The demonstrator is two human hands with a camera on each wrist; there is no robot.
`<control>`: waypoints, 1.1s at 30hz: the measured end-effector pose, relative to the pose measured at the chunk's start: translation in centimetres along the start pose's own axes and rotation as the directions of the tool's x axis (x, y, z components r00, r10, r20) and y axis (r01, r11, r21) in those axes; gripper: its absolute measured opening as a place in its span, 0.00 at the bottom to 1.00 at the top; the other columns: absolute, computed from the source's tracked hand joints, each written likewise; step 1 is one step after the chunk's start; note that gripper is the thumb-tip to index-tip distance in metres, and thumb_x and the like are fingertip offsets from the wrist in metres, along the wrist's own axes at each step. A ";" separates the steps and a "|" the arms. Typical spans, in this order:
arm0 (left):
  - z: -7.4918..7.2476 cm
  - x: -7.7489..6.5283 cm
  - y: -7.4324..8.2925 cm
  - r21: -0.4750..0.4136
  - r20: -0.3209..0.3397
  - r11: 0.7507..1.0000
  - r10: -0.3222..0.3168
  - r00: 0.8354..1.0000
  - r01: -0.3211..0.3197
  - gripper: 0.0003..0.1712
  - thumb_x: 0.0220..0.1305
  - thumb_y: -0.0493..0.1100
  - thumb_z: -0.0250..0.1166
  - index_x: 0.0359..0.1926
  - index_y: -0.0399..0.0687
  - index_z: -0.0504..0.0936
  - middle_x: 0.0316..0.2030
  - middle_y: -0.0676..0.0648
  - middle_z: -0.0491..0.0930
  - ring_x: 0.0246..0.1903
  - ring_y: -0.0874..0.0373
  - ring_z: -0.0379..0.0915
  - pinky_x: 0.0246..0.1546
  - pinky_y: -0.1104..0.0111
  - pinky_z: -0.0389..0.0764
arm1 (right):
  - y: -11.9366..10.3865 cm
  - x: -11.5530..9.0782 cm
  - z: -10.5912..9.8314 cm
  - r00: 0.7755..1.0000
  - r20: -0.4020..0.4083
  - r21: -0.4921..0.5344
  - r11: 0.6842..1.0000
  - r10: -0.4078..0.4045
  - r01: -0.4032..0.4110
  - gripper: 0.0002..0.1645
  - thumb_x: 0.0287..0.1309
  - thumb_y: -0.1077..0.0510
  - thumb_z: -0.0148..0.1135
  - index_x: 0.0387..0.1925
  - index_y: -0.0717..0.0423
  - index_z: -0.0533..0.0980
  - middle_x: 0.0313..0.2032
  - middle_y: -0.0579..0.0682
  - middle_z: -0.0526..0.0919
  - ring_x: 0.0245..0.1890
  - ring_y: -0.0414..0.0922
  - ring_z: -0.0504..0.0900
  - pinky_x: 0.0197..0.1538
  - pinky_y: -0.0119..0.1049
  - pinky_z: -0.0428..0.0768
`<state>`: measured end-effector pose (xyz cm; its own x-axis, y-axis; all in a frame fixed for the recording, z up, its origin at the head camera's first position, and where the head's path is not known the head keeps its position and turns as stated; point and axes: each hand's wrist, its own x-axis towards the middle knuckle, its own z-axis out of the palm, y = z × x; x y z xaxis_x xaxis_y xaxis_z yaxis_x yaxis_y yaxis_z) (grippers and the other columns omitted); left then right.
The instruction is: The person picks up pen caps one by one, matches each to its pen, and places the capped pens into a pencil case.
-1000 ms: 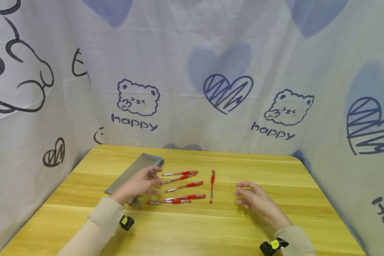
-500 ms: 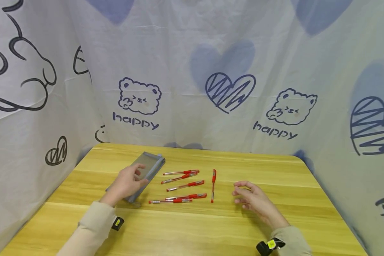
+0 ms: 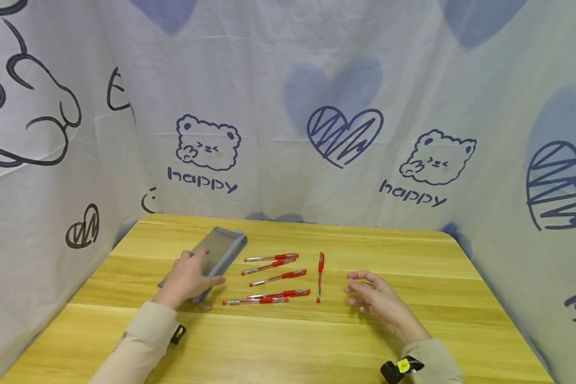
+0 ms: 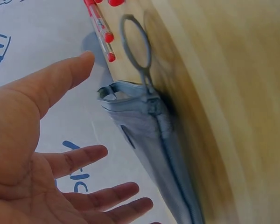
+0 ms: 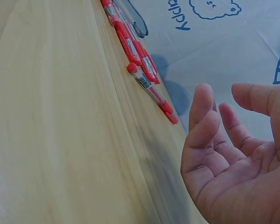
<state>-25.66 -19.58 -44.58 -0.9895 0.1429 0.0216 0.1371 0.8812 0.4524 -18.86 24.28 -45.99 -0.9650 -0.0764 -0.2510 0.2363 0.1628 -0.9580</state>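
Observation:
A flat grey-blue zippered pencil case (image 3: 221, 248) lies slantwise on the left of the table. My left hand (image 3: 186, 277) hovers over its near part, thumb and fingers spread; in the left wrist view a gap shows between the fingers and the case. A ring-shaped zipper pull (image 4: 136, 44) sticks out at the case's end. Right of the case lie several red capped pens (image 3: 278, 278), roughly sideways. One more red pen (image 3: 320, 277) points away from me, closest to my right hand (image 3: 376, 298), whose loosely bent fingers hold nothing.
The yellow wood-grain table (image 3: 278, 346) reaches a white curtain (image 3: 269, 176) printed with bears and hearts at the back and sides. A black camera strap (image 3: 400, 369) sits on the right wrist.
My left hand has drawn back leftward from beside the pens to above the pencil case, its fingers spreading. My right hand has shifted slightly left. Pens and case stay in place.

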 end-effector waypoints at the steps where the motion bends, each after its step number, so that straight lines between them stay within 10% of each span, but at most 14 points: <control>1: 0.1 0.1 -0.1 -0.001 0.004 1.000 -0.006 1.000 0.006 0.54 0.62 0.58 0.79 0.77 0.33 0.66 0.64 0.18 0.69 0.59 0.25 0.74 0.56 0.34 0.81 | 0.0 0.0 0.0 1.000 -0.001 0.000 1.000 0.002 -0.002 0.29 0.80 0.50 0.59 0.71 0.63 0.68 0.47 0.47 0.86 0.39 0.41 0.86 0.38 0.30 0.79; 33: 0.2 0.9 -1.3 -0.014 0.089 1.000 0.013 0.996 -0.012 0.39 0.72 0.48 0.70 0.73 0.30 0.70 0.64 0.23 0.77 0.59 0.30 0.78 0.59 0.38 0.81 | 0.5 0.1 1.7 1.000 0.025 0.010 1.000 -0.016 0.016 0.30 0.80 0.50 0.58 0.71 0.64 0.67 0.50 0.50 0.85 0.40 0.41 0.85 0.40 0.30 0.80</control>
<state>-26.75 -20.50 -45.34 -0.9797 0.1937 -0.0517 0.1480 0.8729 0.4649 -18.60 22.68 -46.76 -0.9655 -0.1034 -0.2389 0.2220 0.1521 -0.9631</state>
